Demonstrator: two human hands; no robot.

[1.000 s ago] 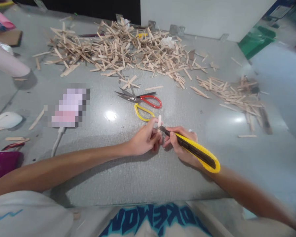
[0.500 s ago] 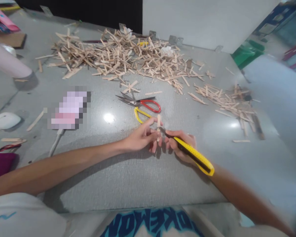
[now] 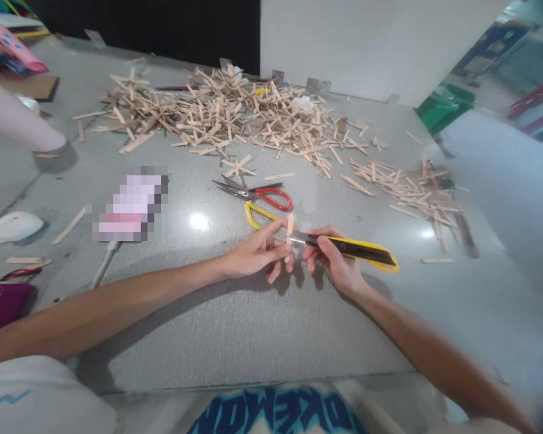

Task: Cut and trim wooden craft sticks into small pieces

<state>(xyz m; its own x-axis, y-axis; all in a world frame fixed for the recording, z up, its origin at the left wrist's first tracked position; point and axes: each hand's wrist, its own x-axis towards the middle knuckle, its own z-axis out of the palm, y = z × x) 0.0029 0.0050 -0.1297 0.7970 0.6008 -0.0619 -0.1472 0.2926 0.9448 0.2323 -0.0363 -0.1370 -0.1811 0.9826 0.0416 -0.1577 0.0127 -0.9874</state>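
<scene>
Between the fingers of my left hand a short wooden stick stands upright. My right hand grips a yellow and black box cutter, its metal blade out and the tip at the stick's edge. Whether the blade has cut into the wood I cannot tell. Just beyond my left hand lies a pair of scissors with one red and one yellow handle, blades slightly apart. A star of crossed sticks rests behind the scissors.
A large heap of wooden sticks spreads along the back of the grey table, with a smaller pile at the right. On the left are a blurred-out phone on a cable, a white mouse-shaped object and a purple item.
My right hand has turned the box cutter from a steep slant to nearly level, and more of the blade's flat side shows. My left hand keeps the stick. The view has shifted slightly.
</scene>
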